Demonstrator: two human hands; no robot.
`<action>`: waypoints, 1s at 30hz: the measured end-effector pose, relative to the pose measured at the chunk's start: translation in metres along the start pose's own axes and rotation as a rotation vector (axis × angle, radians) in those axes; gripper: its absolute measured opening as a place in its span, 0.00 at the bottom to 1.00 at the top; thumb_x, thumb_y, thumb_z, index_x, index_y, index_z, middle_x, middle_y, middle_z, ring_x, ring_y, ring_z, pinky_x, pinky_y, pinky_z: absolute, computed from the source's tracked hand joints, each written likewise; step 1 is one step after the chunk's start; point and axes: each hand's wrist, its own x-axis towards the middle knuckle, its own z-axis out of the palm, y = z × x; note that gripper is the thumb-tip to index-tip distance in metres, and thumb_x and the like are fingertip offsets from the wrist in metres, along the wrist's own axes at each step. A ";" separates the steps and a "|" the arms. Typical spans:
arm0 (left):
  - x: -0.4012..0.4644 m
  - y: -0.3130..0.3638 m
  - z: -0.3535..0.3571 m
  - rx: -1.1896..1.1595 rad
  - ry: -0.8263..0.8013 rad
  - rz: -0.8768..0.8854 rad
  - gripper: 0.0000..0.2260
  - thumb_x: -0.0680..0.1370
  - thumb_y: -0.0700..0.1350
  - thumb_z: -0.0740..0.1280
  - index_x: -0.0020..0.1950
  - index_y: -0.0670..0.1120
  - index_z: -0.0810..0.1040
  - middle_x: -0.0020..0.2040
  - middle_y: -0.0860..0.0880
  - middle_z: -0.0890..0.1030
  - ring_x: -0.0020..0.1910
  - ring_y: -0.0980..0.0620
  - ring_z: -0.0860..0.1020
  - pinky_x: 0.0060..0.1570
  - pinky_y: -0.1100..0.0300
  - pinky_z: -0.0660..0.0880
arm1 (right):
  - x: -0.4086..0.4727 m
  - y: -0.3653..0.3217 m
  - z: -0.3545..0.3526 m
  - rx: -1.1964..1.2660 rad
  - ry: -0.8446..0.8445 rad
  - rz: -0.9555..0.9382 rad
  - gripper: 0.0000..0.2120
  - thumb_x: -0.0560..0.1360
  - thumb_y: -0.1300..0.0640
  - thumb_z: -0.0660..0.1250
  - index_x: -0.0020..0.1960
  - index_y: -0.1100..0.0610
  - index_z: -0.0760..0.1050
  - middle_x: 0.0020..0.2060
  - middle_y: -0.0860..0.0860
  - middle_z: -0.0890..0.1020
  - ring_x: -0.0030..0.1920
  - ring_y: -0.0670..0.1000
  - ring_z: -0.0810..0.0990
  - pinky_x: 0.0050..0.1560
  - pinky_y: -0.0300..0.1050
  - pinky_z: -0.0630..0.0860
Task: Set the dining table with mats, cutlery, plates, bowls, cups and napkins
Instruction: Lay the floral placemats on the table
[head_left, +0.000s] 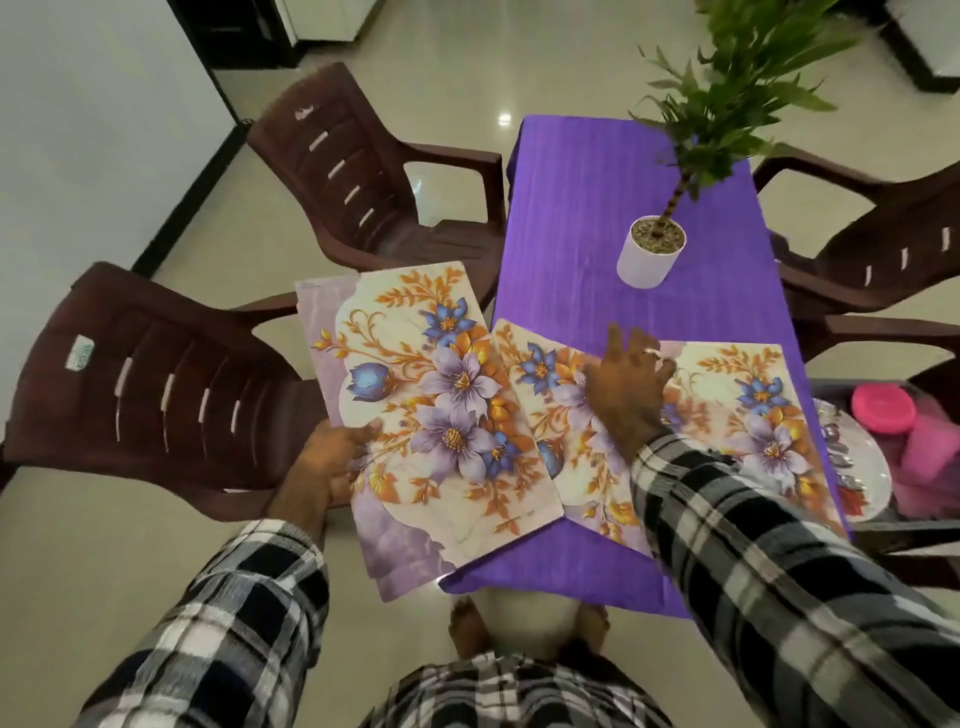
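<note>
My left hand (332, 460) grips the near-left edge of a small stack of flowered table mats (415, 410), held in the air beside the table's left edge. Two more flowered mats lie on the purple tablecloth (582, 208): one at the near left (550, 441), one at the near right (753, 410). My right hand (623, 384) rests with spread fingers on the left mat where the two mats meet. A plate (857, 467) with cutlery on it and pink cups (924, 447) stand on a chair at the right.
A white pot with a green plant (649, 254) stands in the middle of the table. Brown plastic chairs stand at the left (156, 384), far left (363, 171) and right (883, 249). My bare feet (467, 629) show below the table's near edge.
</note>
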 end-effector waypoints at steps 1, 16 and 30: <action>0.001 -0.001 -0.002 0.008 0.005 -0.006 0.06 0.78 0.35 0.76 0.54 0.37 0.82 0.34 0.45 0.86 0.29 0.48 0.84 0.27 0.54 0.81 | -0.011 -0.006 0.008 -0.002 -0.081 0.074 0.34 0.78 0.40 0.65 0.78 0.57 0.65 0.74 0.64 0.69 0.70 0.69 0.72 0.68 0.69 0.65; 0.014 -0.010 -0.010 0.024 -0.032 -0.029 0.07 0.77 0.36 0.77 0.54 0.37 0.84 0.40 0.41 0.88 0.36 0.44 0.87 0.38 0.42 0.86 | -0.072 0.005 0.070 -0.062 -0.328 -0.197 0.36 0.78 0.54 0.66 0.84 0.52 0.60 0.83 0.57 0.60 0.82 0.65 0.59 0.75 0.76 0.59; 0.014 -0.009 -0.017 0.069 -0.031 -0.079 0.21 0.72 0.39 0.82 0.63 0.37 0.83 0.59 0.34 0.85 0.57 0.33 0.85 0.60 0.28 0.79 | -0.096 0.004 0.071 0.054 -0.446 -0.171 0.43 0.74 0.29 0.68 0.82 0.47 0.61 0.83 0.56 0.60 0.79 0.63 0.64 0.71 0.64 0.69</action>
